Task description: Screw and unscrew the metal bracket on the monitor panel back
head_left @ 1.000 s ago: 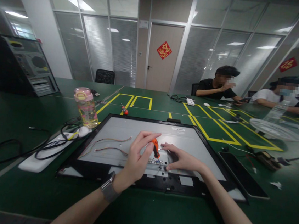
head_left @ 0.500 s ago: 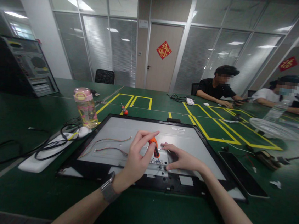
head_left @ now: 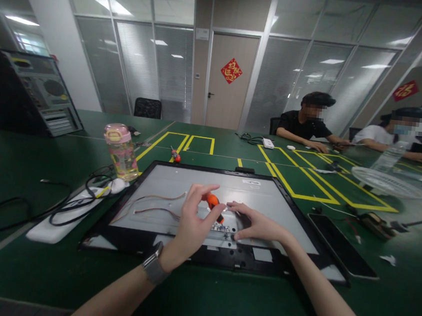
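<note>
A monitor panel (head_left: 178, 180) lies face down on the green table, its grey metal back up inside a black frame. My left hand (head_left: 190, 226) pinches a small orange-handled screwdriver (head_left: 214, 202) between thumb and fingers, its tip down on a small circuit board (head_left: 222, 228) near the panel's front edge. My right hand (head_left: 258, 225) rests on the panel beside the board, fingers stretched out, fingertips touching the metal. Thin red and white wires (head_left: 153, 203) run across the panel to the left of my hands.
A pink-lidded bottle (head_left: 121, 151), a white strip with black cables (head_left: 66, 208) and a computer case (head_left: 33, 91) are at left. A phone (head_left: 341, 244) and a tool (head_left: 377, 223) lie right. Another red screwdriver (head_left: 175, 155) lies farther back. Two people sit at the far right.
My left hand's fingers have shifted round the screwdriver handle, which now leans further left. My right hand stays put. The person at the back has lowered a hand from their face.
</note>
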The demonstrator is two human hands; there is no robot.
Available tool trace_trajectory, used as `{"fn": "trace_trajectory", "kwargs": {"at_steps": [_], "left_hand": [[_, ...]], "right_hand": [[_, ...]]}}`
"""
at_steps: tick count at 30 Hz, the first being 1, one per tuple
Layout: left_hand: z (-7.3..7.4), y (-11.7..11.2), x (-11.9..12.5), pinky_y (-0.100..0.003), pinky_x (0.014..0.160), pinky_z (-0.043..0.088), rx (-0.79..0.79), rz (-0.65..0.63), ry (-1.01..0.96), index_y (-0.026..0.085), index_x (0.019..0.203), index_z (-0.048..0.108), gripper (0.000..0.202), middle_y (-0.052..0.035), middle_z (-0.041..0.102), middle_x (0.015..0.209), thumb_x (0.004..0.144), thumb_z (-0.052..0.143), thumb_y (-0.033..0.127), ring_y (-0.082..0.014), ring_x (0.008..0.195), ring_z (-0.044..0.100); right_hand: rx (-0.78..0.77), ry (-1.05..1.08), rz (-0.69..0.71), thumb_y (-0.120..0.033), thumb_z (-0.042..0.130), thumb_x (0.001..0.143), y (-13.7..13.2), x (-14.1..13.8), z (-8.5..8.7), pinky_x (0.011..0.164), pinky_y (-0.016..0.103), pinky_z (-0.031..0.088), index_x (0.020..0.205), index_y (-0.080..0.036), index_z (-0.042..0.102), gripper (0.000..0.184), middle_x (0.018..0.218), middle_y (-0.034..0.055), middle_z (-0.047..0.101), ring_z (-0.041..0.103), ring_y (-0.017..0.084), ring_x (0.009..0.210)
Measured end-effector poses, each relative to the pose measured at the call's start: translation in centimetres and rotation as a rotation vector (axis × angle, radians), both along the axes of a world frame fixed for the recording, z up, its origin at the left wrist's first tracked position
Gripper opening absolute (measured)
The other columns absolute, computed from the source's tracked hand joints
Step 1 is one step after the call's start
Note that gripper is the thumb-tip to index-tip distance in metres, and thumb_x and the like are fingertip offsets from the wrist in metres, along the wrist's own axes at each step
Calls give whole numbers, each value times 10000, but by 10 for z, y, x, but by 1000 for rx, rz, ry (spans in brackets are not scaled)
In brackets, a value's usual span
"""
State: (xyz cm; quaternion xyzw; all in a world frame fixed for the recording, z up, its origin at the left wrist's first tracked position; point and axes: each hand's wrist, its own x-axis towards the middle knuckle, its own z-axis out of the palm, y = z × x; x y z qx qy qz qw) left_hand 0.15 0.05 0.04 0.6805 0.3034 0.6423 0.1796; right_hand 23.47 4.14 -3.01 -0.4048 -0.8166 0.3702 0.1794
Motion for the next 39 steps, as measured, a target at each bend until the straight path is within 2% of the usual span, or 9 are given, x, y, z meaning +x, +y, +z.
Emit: {"fn": "trace_trajectory", "kwargs": {"at_steps": [4, 6, 9, 16, 22, 28, 32, 37, 39], "left_hand": [[-2, 2, -1, -313, 757, 482, 28, 6, -23, 202, 942, 647, 154, -22, 553, 857, 824, 723, 264, -164, 812, 562], [0, 2, -2, -317, 759, 484, 45, 21, -12, 204, 921, 669, 155, -25, 557, 859, 810, 740, 285, -168, 818, 568], [4, -1, -2, -321, 794, 492, 30, -3, 18, 212, 985, 706, 136, -48, 588, 926, 874, 664, 279, -173, 868, 594], [6, -2, -3, -321, 853, 496, -42, -122, -1, 197, 1115, 673, 274, -82, 659, 1019, 994, 428, 216, -183, 953, 637], [5, -2, -2, -312, 825, 501, -4, -57, 13, 227, 1020, 722, 166, -55, 612, 958, 911, 599, 251, -179, 914, 612], [3, -2, -2, -342, 894, 492, -56, -149, 9, 226, 1167, 661, 262, -84, 635, 1081, 970, 489, 223, -194, 1016, 613], [2, -1, -2, -300, 838, 488, 10, -58, 24, 234, 1059, 713, 186, -46, 593, 967, 893, 631, 233, -166, 909, 596], [1, -2, -2, -318, 879, 494, -67, -174, -12, 227, 1209, 635, 295, -75, 634, 1083, 978, 454, 195, -175, 987, 624], [1, -2, -2, -326, 887, 494, -65, -181, -3, 230, 1189, 650, 282, -73, 643, 1072, 974, 470, 207, -183, 998, 625]], "right_hand": [[0, -8, -9, -621, 788, 660, 0, 0, -1, 1205, 509, 204, 1375, -262, 512, 846, 1547, 100, 367, 279, 325, 1447], [-1, -11, -12, -625, 785, 660, 0, 0, -1, 1204, 513, 206, 1375, -267, 512, 845, 1548, 99, 367, 270, 323, 1451], [-6, -13, -13, -619, 791, 656, 0, 0, -1, 1203, 517, 209, 1372, -267, 513, 845, 1550, 100, 365, 277, 318, 1449], [-7, -2, -7, -589, 801, 668, 0, 1, -1, 1205, 491, 216, 1364, -244, 517, 827, 1556, 113, 354, 285, 310, 1446], [-11, 2, -11, -610, 793, 664, 0, 1, -2, 1204, 491, 221, 1363, -247, 518, 834, 1550, 109, 362, 291, 317, 1442], [-14, -3, -15, -598, 797, 667, -2, 0, 2, 1204, 477, 232, 1362, -236, 518, 832, 1556, 116, 351, 301, 310, 1439], [-9, -9, -15, -604, 797, 663, 0, 0, -1, 1203, 491, 230, 1370, -242, 512, 844, 1546, 112, 369, 297, 308, 1440], [10, -5, -5, -589, 811, 655, 2, 2, -5, 1206, 484, 222, 1364, -229, 518, 847, 1549, 123, 364, 305, 308, 1438], [8, -10, -6, -582, 812, 659, 2, 2, -4, 1206, 479, 226, 1363, -228, 518, 841, 1546, 121, 369, 305, 304, 1439]]}}
